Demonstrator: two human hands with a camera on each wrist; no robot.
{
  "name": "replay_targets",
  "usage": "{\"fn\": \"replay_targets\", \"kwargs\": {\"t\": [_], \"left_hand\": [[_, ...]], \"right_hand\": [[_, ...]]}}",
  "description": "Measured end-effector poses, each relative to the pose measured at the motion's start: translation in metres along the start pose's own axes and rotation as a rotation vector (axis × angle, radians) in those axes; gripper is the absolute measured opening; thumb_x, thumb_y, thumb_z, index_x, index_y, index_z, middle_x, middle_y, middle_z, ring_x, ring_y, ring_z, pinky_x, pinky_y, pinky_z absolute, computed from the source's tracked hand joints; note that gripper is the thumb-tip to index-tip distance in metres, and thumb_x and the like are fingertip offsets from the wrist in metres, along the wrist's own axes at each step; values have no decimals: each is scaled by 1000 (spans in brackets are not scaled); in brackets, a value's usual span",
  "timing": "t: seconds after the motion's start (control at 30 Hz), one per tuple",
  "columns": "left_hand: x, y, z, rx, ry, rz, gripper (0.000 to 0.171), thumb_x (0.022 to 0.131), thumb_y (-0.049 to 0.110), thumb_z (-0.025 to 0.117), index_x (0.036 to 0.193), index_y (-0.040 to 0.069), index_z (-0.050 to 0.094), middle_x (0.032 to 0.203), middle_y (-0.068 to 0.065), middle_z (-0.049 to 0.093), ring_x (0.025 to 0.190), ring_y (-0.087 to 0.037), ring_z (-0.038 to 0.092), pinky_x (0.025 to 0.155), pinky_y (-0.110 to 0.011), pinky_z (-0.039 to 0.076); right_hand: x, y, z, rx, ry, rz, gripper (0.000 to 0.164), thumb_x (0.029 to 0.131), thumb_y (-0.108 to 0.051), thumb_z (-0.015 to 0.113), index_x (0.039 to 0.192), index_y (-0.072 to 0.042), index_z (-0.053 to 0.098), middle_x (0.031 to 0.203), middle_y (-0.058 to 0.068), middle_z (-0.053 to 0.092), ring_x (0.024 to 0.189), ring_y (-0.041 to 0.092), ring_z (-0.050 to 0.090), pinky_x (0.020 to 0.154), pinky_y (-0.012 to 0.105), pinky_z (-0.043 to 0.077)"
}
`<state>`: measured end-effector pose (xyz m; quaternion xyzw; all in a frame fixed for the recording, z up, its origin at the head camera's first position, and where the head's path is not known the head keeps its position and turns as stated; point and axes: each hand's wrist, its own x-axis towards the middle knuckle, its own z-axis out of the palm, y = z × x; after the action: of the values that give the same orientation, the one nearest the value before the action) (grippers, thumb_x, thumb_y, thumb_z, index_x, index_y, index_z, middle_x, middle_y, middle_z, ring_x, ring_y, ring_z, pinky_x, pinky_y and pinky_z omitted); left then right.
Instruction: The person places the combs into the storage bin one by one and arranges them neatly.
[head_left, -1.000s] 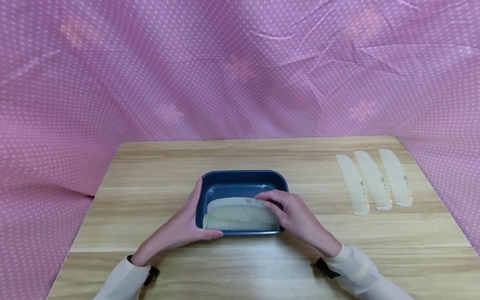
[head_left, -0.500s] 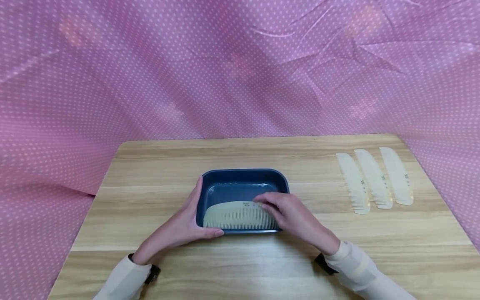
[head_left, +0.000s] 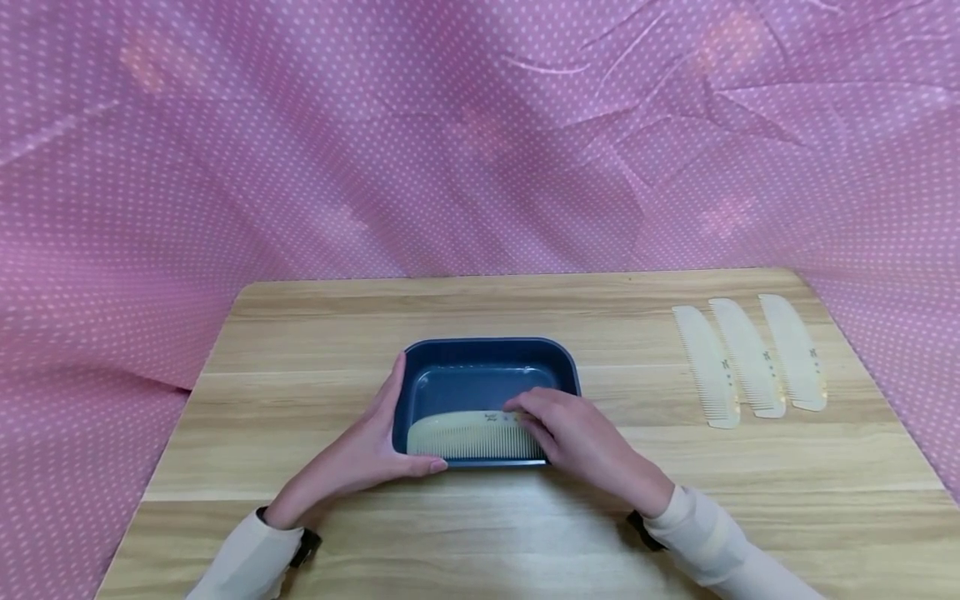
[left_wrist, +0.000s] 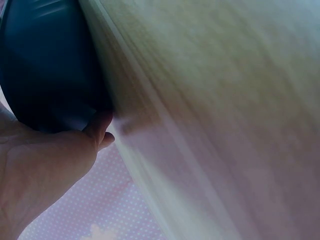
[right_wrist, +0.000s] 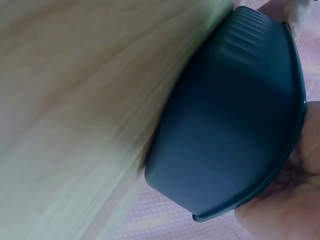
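Note:
A pale cream comb point(head_left: 468, 435) with small dark lettering lies along the near side of the dark blue box point(head_left: 487, 340), teeth toward me. My right hand point(head_left: 588, 437) reaches over the box's near right corner. Its thumb and forefinger pinch the comb's spine near the right end, which the hand hides. My left hand point(head_left: 371, 437) grips the box at its left end, fingers along the left wall and thumb across the near rim. The left wrist view shows this hand point(left_wrist: 50, 170) against the outer wall. Whether another comb lies beneath is hidden.
Three similar combs, a left one point(head_left: 707, 367), a middle one point(head_left: 747, 358) and a right one point(head_left: 793, 352), lie side by side on the wooden table point(head_left: 315, 333) at the right. A pink dotted cloth point(head_left: 480, 167) hangs behind the table.
The comb in my right hand has come down toward the near wall. A second comb's edge that showed earlier is now covered. My left hand and the box have stayed put.

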<state>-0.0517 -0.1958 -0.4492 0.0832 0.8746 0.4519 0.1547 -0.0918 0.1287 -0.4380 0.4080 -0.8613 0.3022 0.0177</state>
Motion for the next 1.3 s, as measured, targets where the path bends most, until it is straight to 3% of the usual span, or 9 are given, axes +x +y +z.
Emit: {"fn": "replay_targets", "kwargs": {"t": [0.27, 0.53, 0.67, 0.77, 1.07, 1.3], "left_hand": [[0, 0, 0, 18, 2, 12, 147, 83, 53, 95, 171, 37, -21, 182, -9, -8, 165, -42, 7, 119, -76, 25], [0, 0, 0, 18, 5, 8, 148, 82, 55, 95, 171, 37, -21, 182, -9, -8, 165, -42, 6, 120, -75, 24], [0, 1, 0, 15, 5, 3, 148, 82, 55, 95, 171, 37, -21, 182, -10, -8, 165, -42, 5, 120, -75, 23], [-1, 1, 1, 4, 6, -1, 148, 82, 56, 95, 171, 38, -21, 182, -8, -8, 165, -41, 5, 121, -74, 22], [-2, -1, 3, 4, 9, 18, 147, 81, 56, 95, 173, 36, -19, 182, -8, -7, 165, -40, 6, 122, -73, 23], [0, 0, 2, 7, 21, 36, 150, 80, 55, 97, 173, 36, -19, 182, -8, -8, 164, -39, 6, 122, -71, 23]], "right_hand": [[4, -4, 1, -120, -51, 44, 26, 99, -2, 78, 124, -8, 79, 115, 2, 75, 106, 17, 71, 86, 37, 62], [4, -6, -1, -163, -79, 50, 21, 101, -7, 78, 122, -5, 80, 114, 5, 75, 106, 21, 72, 87, 40, 62], [5, -6, -2, -135, -90, 75, 23, 101, -9, 79, 124, -5, 79, 116, 4, 74, 108, 21, 71, 89, 41, 62], [4, -4, -4, -61, -83, 99, 24, 102, -10, 79, 126, -6, 77, 119, 4, 74, 111, 20, 70, 92, 43, 61], [-2, 9, -13, 369, -25, 168, 23, 104, -3, 74, 128, -5, 74, 119, 5, 75, 102, 12, 71, 91, 36, 61], [-5, 13, -16, 550, 47, 250, 24, 108, -1, 66, 131, -3, 73, 118, 11, 77, 106, 28, 73, 87, 32, 61]]}}
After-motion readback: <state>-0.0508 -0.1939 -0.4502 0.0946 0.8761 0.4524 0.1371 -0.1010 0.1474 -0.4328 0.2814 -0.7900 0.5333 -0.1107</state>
